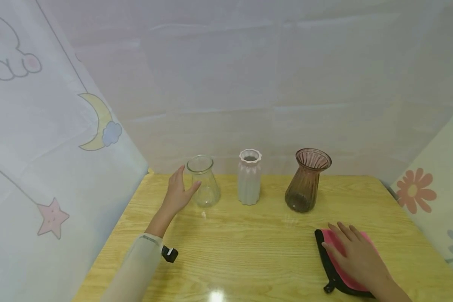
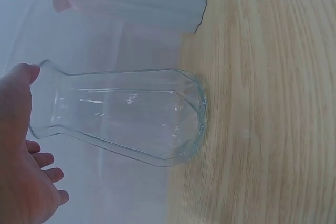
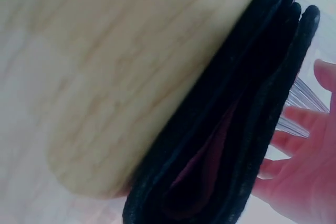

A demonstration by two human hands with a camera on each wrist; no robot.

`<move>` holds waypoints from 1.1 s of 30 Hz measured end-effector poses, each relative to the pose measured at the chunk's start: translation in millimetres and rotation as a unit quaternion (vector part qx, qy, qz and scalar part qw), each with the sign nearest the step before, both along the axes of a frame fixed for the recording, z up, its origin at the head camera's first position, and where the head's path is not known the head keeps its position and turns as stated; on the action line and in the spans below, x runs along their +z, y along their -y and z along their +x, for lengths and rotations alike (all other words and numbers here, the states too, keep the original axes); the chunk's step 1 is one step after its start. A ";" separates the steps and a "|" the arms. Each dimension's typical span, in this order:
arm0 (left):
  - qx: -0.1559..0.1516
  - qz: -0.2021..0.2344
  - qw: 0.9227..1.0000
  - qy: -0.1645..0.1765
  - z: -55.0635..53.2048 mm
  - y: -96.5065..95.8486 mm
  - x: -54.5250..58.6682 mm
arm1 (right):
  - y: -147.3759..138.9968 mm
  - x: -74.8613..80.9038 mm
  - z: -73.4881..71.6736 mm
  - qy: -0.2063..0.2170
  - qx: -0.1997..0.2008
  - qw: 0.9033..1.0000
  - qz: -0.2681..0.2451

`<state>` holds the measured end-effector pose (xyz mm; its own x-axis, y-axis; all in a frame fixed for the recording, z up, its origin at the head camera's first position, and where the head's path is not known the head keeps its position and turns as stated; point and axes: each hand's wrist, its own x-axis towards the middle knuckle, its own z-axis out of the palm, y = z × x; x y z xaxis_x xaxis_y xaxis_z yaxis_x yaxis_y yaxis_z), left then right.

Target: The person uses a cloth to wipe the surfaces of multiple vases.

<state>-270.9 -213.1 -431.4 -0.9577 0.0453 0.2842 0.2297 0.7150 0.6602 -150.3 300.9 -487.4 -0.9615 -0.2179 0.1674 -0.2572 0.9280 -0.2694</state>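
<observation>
A clear glass vase (image 1: 206, 193) stands upright on the table at the left. My left hand (image 1: 176, 193) is right beside its rim, thumb and fingers spread apart. In the left wrist view the thumb overlaps the rim of the vase (image 2: 126, 114), while the other fingers lie below it. My right hand (image 1: 356, 256) rests flat on a flat pink fabric piece (image 1: 348, 282) with black trim and a small black tab. The right wrist view shows its folded black edges (image 3: 210, 114) and the fingers of the right hand (image 3: 302, 153) relaxed behind it.
A white fluted vase (image 1: 249, 182) stands mid-table, just right of the clear one. Further right is a brown ribbed glass vase (image 1: 303, 191) with a flared mouth. Behind the wooden table (image 1: 241, 251) hangs a pale cloth wall (image 1: 226, 92). A black wrist mount (image 1: 170, 254) sits by the left sleeve.
</observation>
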 end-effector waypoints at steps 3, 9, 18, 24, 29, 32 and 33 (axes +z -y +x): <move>-0.001 0.012 1.000 0.002 -6.6 -1.3 -1.7 | -1.3 -1.6 -0.7 0.007 -0.002 1.000 0.014; -0.003 0.041 0.999 0.007 -20.4 -3.6 -3.6 | -3.0 -4.2 -1.9 0.013 -0.012 0.999 0.040; 0.001 0.070 0.997 0.028 -33.5 -7.0 -5.9 | -5.8 -11.0 -3.8 0.041 -0.017 0.997 0.056; -0.006 0.091 0.996 0.021 -41.0 -9.1 -9.7 | -5.1 -13.2 -6.8 0.050 -0.014 0.997 0.050; -0.011 0.106 0.994 0.014 -46.5 -11.1 -10.6 | -4.0 -13.6 -9.2 0.060 -0.018 0.996 0.062; -0.011 0.109 0.994 0.011 -49.1 -12.1 -9.9 | -3.2 -12.7 -11.3 0.072 -0.028 0.994 0.077; -0.011 0.109 0.994 0.009 -50.2 -12.2 -10.0 | -2.9 -12.1 -12.1 0.074 -0.029 0.994 0.082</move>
